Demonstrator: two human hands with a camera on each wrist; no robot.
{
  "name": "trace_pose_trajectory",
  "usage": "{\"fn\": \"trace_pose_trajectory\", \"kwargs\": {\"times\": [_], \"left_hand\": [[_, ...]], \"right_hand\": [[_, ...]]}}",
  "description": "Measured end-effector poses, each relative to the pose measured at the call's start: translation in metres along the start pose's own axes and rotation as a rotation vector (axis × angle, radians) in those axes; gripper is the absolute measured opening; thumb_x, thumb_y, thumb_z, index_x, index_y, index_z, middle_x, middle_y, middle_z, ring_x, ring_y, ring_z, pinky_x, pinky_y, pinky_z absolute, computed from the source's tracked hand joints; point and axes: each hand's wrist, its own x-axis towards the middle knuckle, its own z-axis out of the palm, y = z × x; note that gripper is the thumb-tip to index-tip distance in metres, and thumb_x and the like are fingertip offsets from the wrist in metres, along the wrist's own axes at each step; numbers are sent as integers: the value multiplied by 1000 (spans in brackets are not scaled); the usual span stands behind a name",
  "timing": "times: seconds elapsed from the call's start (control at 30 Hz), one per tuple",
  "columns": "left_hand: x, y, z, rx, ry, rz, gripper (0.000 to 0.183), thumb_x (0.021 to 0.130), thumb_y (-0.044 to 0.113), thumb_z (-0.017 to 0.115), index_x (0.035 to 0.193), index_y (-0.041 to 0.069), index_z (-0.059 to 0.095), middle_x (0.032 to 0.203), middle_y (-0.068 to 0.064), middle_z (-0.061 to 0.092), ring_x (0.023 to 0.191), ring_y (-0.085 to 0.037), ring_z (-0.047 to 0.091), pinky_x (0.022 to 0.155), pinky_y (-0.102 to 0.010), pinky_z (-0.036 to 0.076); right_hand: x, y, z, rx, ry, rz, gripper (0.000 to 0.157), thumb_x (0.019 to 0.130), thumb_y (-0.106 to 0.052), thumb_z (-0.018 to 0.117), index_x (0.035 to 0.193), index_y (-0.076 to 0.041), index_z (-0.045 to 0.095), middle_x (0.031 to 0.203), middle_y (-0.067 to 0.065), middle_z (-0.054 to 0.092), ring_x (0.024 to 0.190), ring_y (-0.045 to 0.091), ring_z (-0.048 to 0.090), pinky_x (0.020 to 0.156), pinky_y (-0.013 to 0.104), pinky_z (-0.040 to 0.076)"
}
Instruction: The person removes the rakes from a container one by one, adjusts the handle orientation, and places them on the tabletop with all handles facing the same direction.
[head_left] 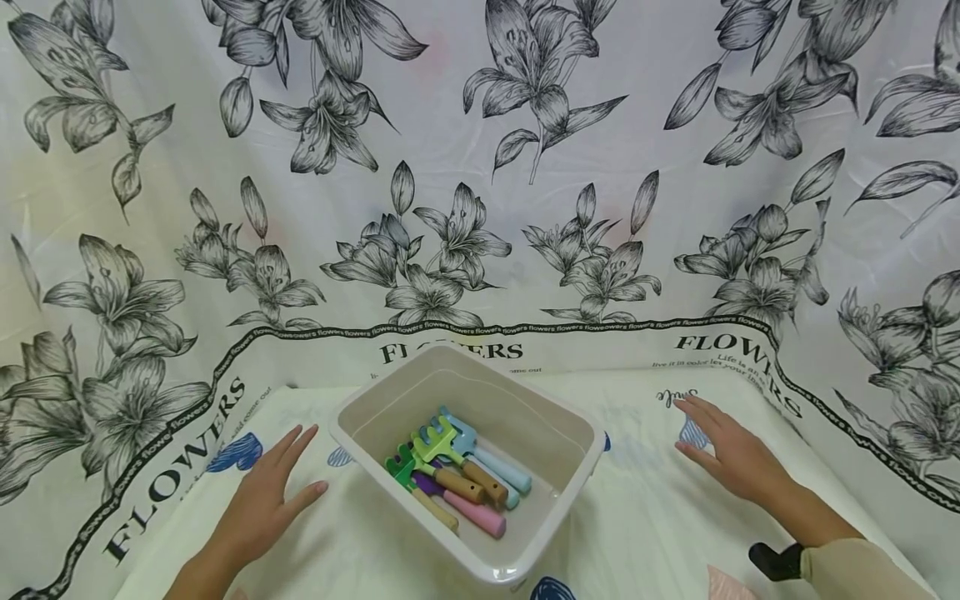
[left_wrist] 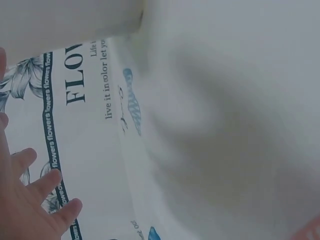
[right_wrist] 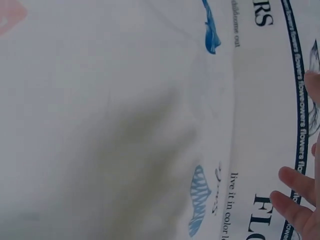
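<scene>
A beige plastic tub [head_left: 555, 421] stands turned cornerwise on the cloth. Inside lie several small garden hand tools: a lime-green rake [head_left: 435, 442] with a brown handle, a dark green rake [head_left: 402, 465], a light blue tool [head_left: 502, 468] and a purple one with a pink handle [head_left: 480, 515]. To the left of the tub hovers my left hand [head_left: 258, 508], fingers spread, holding nothing. My right hand [head_left: 731, 454] is well to the right of it, fingers extended and thumb apart, also holding nothing. Fingers of each hand show at the edges of the wrist views.
A pale cloth [head_left: 645, 517] with blue and pink prints covers the surface. Behind and at both sides hangs a white curtain [head_left: 570, 250] with black flower prints and lettering. A black strap piece [head_left: 776, 561] shows by my right sleeve [head_left: 855, 571].
</scene>
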Motion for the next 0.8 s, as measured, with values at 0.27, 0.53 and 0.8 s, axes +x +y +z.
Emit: {"fn": "trace_pose_trajectory", "kwargs": {"times": [0.27,0.53,0.8], "left_hand": [[13,17,6,-223,55,-7,73,95,34,62,155,29,21,156,-14,25,137,-48,25,96,-74,23],[24,33,13,-359,158,13,71,93,25,62,154,27,26,157,-6,25,141,-42,22,98,-75,22],[31,47,20,-529,170,0,64,97,22,52,154,27,23,156,-5,28,135,-39,34,96,-71,31]], "right_hand": [[19,-15,-1,62,-1,29,64,93,-35,65,147,-13,38,145,17,41,125,44,45,87,62,43],[45,-43,0,180,9,18,63,94,-33,65,148,-15,38,141,10,46,109,30,59,77,49,53],[65,-66,-1,264,49,-49,61,94,-27,65,147,-15,39,141,10,46,108,27,61,80,48,52]]}}
